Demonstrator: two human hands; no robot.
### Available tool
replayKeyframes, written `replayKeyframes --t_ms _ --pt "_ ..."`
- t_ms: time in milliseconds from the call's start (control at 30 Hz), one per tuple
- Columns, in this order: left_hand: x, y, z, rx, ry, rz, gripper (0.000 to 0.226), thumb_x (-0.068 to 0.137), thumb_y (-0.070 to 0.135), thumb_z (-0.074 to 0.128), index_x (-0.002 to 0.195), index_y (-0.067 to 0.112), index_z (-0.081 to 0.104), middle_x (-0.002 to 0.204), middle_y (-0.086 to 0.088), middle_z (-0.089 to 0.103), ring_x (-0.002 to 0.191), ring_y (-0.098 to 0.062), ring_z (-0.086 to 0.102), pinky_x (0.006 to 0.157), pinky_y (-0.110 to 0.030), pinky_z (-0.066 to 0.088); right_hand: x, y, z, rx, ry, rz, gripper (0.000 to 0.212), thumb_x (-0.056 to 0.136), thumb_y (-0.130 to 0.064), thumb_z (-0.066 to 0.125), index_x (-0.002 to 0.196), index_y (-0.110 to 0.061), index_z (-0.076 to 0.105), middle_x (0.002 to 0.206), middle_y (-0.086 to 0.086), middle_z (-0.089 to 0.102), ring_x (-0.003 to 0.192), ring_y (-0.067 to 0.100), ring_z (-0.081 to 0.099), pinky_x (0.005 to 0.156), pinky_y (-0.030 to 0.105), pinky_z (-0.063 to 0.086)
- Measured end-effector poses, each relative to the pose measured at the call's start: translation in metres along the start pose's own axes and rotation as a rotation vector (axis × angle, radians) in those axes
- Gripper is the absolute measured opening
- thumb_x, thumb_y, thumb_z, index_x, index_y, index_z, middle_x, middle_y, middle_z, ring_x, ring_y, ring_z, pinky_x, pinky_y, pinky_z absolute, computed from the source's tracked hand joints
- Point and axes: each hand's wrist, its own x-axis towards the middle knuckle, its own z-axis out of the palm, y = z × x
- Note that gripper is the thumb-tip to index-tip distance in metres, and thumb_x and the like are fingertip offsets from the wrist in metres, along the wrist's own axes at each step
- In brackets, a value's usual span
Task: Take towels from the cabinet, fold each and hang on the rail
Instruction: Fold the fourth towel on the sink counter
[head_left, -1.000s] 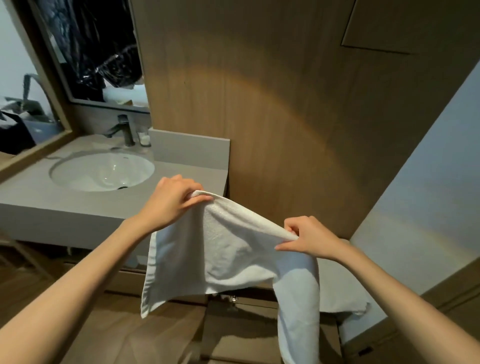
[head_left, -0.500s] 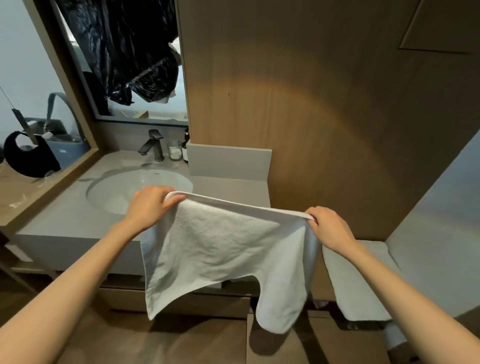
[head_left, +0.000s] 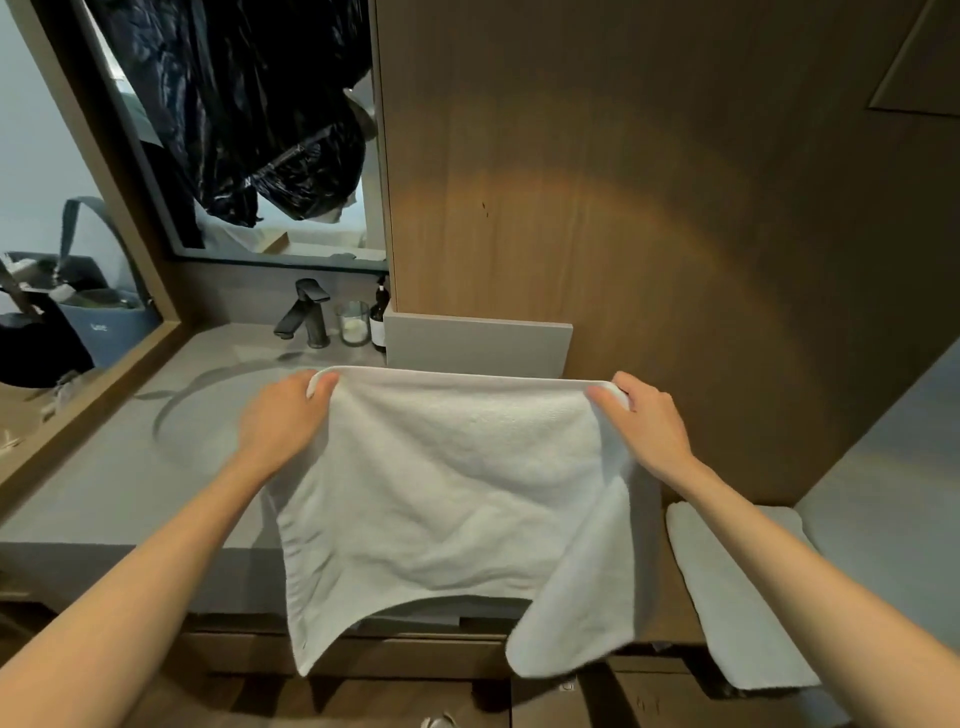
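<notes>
Two hands: left hand (head_left: 283, 421) and right hand (head_left: 649, 421) are raised at about the same height and well apart, with the towel (head_left: 457, 499) stretched between them.
Left hand: fingers curl round the towel's top left corner and the thumb pinches it from the near side.
Right hand: the thumb lies on the near face of the top right corner, with the fingers curled behind it, gripping.
Towel place: white, held in the air in front of the grey counter (head_left: 119, 467), hiding the right part of the sink basin (head_left: 208, 395).
Top edge: taut and nearly straight from hand to hand, sitting just below the low grey upstand (head_left: 478, 345) in this view.
Lower edge: uneven, with a point hanging at the left, a raised arch in the middle and a rounded flap drooping lowest at the right.
Second towel (head_left: 737, 597): white, narrow, hanging to the right under the right forearm; what carries it is hidden.
Back of counter: dark faucet (head_left: 306, 312), glass (head_left: 354, 322) and dark bottle (head_left: 380, 317) stand close together, well behind the top edge.
Room left: counter surface runs from the left hand to the wooden frame (head_left: 88, 395).
Room right: only a narrow gap separates the drooping flap from the second towel.
Behind: wood wall panel (head_left: 623, 208).
</notes>
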Motion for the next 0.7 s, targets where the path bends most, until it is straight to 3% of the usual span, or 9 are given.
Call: replayKeyframes --t_ms 67,133,200,333,433,567,633,700 --pt "0.023 -0.002 0.011 -0.026 -0.007 -0.054 0.054 0.098 0.055 0.028 0.106 0.015 0.064 0.092 -0.012 0.067 0.081 -0.030 0.061 0.080 -0.045 0.054 0.023 0.002 0.016 0.029 -0.007 0.017 0.031 0.095 -0.046 0.053 0.073 -0.025 0.049 0.068 -0.010 0.054 0.062 0.011 0.051 0.056 0.025 0.036" --pt "0.048 -0.002 0.024 -0.032 -0.025 -0.081 0.050 0.099 0.050 0.030 0.110 0.014 0.063 0.094 -0.012 0.067 0.081 -0.029 0.061 0.078 -0.042 0.053 0.049 0.008 0.035 0.054 -0.016 0.038 0.031 0.095 -0.047 0.052 0.077 -0.023 0.053 0.072 -0.007 0.059 0.066 0.014 0.055 0.058 0.029 0.042" --pt "0.071 -0.003 0.040 -0.041 -0.052 -0.091 0.045 0.100 0.044 0.032 0.105 0.013 0.065 0.089 -0.010 0.066 0.076 -0.026 0.060 0.072 -0.038 0.051 0.073 0.014 0.054 0.072 -0.030 0.065 0.033 0.096 -0.048 0.050 0.078 -0.020 0.055 0.074 -0.004 0.061 0.068 0.017 0.057 0.061 0.033 0.043" --pt "0.114 -0.003 0.075 -0.033 -0.140 -0.143 0.048 0.100 0.043 0.031 0.088 0.008 0.062 0.080 -0.014 0.065 0.073 -0.029 0.060 0.066 -0.037 0.048 0.119 0.024 0.086 0.084 -0.078 0.107 0.031 0.097 -0.045 0.049 0.080 -0.020 0.056 0.077 -0.003 0.061 0.071 0.015 0.058 0.060 0.027 0.041" --pt "0.141 -0.001 0.104 -0.042 -0.170 -0.226 0.053 0.099 0.045 0.032 0.092 0.001 0.061 0.089 -0.019 0.065 0.084 -0.037 0.061 0.072 -0.039 0.049 0.151 0.027 0.105 0.047 -0.096 0.099 0.032 0.098 -0.043 0.048 0.073 -0.024 0.051 0.072 -0.005 0.058 0.067 0.012 0.055 0.055 0.027 0.035" --pt "0.167 0.004 0.135 -0.139 -0.257 -0.307 0.043 0.099 0.035 0.041 0.094 0.000 0.065 0.097 -0.021 0.066 0.094 -0.038 0.060 0.079 -0.038 0.045 0.183 0.030 0.136 0.010 -0.108 0.132 0.040 0.099 -0.040 0.047 0.063 -0.026 0.038 0.061 -0.008 0.047 0.058 0.011 0.045 0.051 0.031 0.028" --pt "0.174 0.005 0.147 -0.292 -0.292 -0.374 0.038 0.096 0.033 0.049 0.084 0.002 0.066 0.088 -0.018 0.067 0.088 -0.035 0.064 0.076 -0.037 0.048 0.194 0.036 0.154 -0.007 -0.122 0.153 0.045 0.100 -0.038 0.047 0.059 -0.023 0.035 0.057 -0.006 0.042 0.055 0.014 0.041 0.053 0.035 0.027" --pt "0.174 0.007 0.160 -0.465 -0.329 -0.440 0.029 0.093 0.029 0.057 0.077 0.007 0.066 0.072 -0.009 0.067 0.067 -0.023 0.069 0.070 -0.035 0.056 0.200 0.042 0.171 -0.002 -0.180 0.178 0.049 0.101 -0.032 0.046 0.056 -0.020 0.032 0.053 -0.004 0.036 0.053 0.016 0.036 0.054 0.037 0.024"
